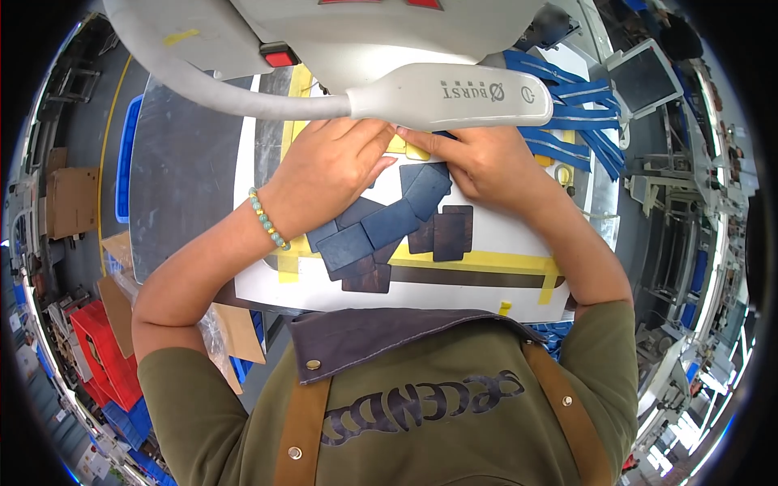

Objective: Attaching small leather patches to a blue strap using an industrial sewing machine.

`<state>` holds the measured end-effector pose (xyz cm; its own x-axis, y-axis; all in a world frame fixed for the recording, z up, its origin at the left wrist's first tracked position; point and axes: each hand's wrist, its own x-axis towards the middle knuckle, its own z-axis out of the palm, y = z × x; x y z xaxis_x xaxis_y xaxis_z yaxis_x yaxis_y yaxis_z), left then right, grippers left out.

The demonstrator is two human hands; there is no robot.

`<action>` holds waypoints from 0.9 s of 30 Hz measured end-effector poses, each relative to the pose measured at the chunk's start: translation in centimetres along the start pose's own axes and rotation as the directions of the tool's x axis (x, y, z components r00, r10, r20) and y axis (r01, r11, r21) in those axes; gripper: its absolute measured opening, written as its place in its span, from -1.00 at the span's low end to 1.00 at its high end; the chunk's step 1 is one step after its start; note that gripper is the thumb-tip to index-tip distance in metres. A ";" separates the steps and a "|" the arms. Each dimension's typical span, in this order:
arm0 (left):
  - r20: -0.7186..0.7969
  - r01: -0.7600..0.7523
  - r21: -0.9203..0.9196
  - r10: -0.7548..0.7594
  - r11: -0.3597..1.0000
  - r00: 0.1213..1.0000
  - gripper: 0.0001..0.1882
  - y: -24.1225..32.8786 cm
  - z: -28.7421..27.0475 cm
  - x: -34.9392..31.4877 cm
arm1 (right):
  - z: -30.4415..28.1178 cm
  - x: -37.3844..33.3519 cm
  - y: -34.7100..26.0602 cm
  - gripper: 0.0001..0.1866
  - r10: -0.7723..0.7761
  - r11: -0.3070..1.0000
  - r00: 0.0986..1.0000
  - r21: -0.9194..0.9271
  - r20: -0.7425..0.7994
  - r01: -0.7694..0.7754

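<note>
My left hand point(334, 172) lies under the sewing machine head, fingers stretched forward and thumb apart; the lamp hides some fingertips. My right hand point(498, 166) is opposite it, with one digit pointing left toward my left fingertips. Its other fingers are hidden behind the lamp, so I cannot tell its grip. A small yellow piece point(416, 152) shows between the hands. In front of them, overlapping dark blue rectangular patches point(389, 224) form a curved row. Dark brown patches point(452, 233) lie beside and under the row. Whatever my fingertips touch is hidden.
A white lamp point(454, 95) on a thick bent arm hangs over both hands, below the white machine body point(389, 32). Blue straps with pale stripes point(567, 105) pile at the right. Yellow tape point(486, 261) crosses the white work surface point(494, 293). A blue bin point(128, 162) stands left.
</note>
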<state>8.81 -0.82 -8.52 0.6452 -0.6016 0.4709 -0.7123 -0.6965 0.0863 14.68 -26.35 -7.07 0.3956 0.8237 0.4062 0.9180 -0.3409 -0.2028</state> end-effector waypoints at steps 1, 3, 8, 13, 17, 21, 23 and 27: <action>0.005 0.000 0.007 0.000 1.000 1.000 -0.62 0.1 0.0 0.0 | 0.2 0.0 0.0 -0.45 -0.004 1.000 1.000 -0.003 -0.019 0.003; 0.001 0.022 -0.008 -0.022 1.000 1.000 -0.60 0.1 0.0 -0.2 | 0.6 0.0 -0.1 -0.45 -0.012 1.000 0.999 -0.004 -0.039 0.012; 0.133 0.112 -0.096 -0.099 0.989 0.986 -0.52 -0.4 -0.9 -1.1 | 0.9 -0.5 -0.3 -0.49 0.017 0.999 0.999 -0.039 -0.035 -0.018; 0.101 0.041 -0.068 -0.034 0.997 0.994 -0.49 -1.5 -2.2 -2.1 | 0.5 -0.4 -0.5 -0.53 0.020 0.999 0.999 -0.034 -0.044 -0.022; 0.101 0.062 -0.145 -0.047 0.988 0.994 -0.42 -1.7 -1.8 -1.6 | 0.6 -0.3 -0.5 -0.54 0.015 0.999 0.998 -0.036 -0.058 -0.017; 0.168 0.080 -0.205 -0.045 0.975 0.985 -0.48 -2.3 -1.4 -1.3 | 0.7 -0.3 -0.3 -0.54 0.012 0.999 0.998 -0.029 -0.062 -0.013; 0.189 0.101 -0.224 -0.058 0.969 0.980 -0.49 -2.5 -1.2 -1.3 | 0.6 -0.3 -0.3 -0.54 0.016 0.999 0.998 -0.033 -0.063 -0.018; 0.131 -0.040 -0.166 0.062 0.985 0.989 -0.58 -3.2 -1.4 -0.4 | 0.6 -0.3 -0.3 -0.54 0.016 1.000 0.998 -0.020 -0.062 -0.018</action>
<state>10.48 2.16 -7.77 0.6302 -0.6899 0.3562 -0.7735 -0.5974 0.2115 14.26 -26.17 -7.66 0.4117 0.7883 0.4572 0.9112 -0.3642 -0.1925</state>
